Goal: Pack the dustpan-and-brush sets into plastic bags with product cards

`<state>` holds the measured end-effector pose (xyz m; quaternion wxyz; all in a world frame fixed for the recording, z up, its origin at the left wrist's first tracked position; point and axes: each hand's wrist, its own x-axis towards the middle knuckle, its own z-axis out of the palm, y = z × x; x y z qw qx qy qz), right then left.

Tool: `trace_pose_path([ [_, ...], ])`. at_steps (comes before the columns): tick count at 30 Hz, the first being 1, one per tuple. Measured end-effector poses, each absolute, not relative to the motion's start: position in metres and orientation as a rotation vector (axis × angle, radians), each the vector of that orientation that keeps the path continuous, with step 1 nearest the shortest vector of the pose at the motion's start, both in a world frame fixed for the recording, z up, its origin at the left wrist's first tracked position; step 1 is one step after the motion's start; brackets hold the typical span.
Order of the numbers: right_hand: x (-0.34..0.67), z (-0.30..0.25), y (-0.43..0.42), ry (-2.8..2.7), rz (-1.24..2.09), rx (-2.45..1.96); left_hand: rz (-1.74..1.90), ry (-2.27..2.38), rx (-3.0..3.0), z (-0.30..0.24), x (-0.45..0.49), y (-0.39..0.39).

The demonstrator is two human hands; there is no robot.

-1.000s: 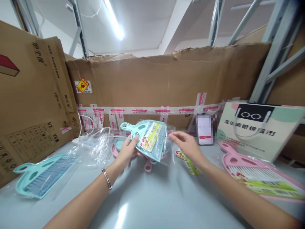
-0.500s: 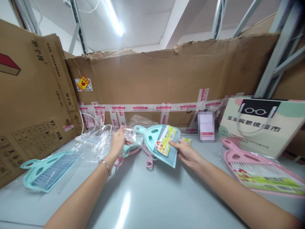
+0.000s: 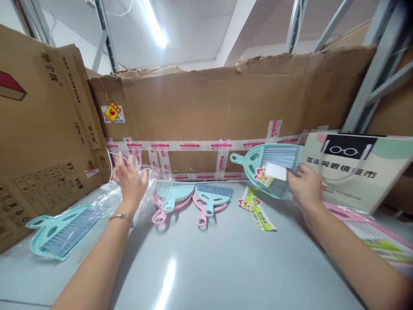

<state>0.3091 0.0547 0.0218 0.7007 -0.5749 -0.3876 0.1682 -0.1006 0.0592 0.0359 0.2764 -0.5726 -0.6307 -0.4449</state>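
Observation:
In my right hand [image 3: 305, 185] is a teal dustpan with its brush [image 3: 274, 159], gripped at the wide end and raised above the table, handle pointing left. A folded card [image 3: 275, 171], white side out, covers part of the bristles. My left hand [image 3: 130, 178] has its fingers spread above a heap of crumpled clear plastic bags [image 3: 150, 183]. Between the hands lie stacked pink and teal dustpans [image 3: 176, 193] and, beside them, stacked pink and teal brushes [image 3: 211, 199]. Several printed label cards [image 3: 258, 206] lie under the raised dustpan.
A bagged teal dustpan set [image 3: 63, 232] lies at left, and a pink one [image 3: 371, 228] at right, partly behind my right forearm. Cardboard boxes [image 3: 193, 103] wall the back and left of the table [image 3: 209, 267]. A paper gift bag [image 3: 355, 172] stands at right.
The teal dustpan set has come out of its clear bag and moved right and up with my right hand. My left hand has moved left, over the plastic heap, and its fingers have spread.

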Motion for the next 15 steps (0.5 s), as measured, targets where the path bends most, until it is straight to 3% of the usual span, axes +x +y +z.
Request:
trace_pose_path([
  [4, 0.298, 0.017, 0.063, -0.843, 0.72, -1.184, -1.423, -1.523, -2.146, 0.035, -0.051, 0.05],
  [7, 0.276, 0.009, 0.057, -0.939, 1.144, -1.086, -1.663, -1.709, -2.861, 0.025, -0.02, 0.038],
  [10, 0.249, 0.0, 0.047, -1.059, 1.544, -0.913, -1.985, -1.467, -3.429, 0.017, -0.002, 0.027],
  [13, 0.237, -0.005, 0.047, -1.139, 1.617, -0.912, -2.375, -1.28, -3.385, 0.013, 0.004, 0.022],
  [15, 0.241, -0.004, 0.051, -1.144, 1.38, -1.043, -2.527, -1.335, -3.2, 0.013, 0.006, 0.022],
])
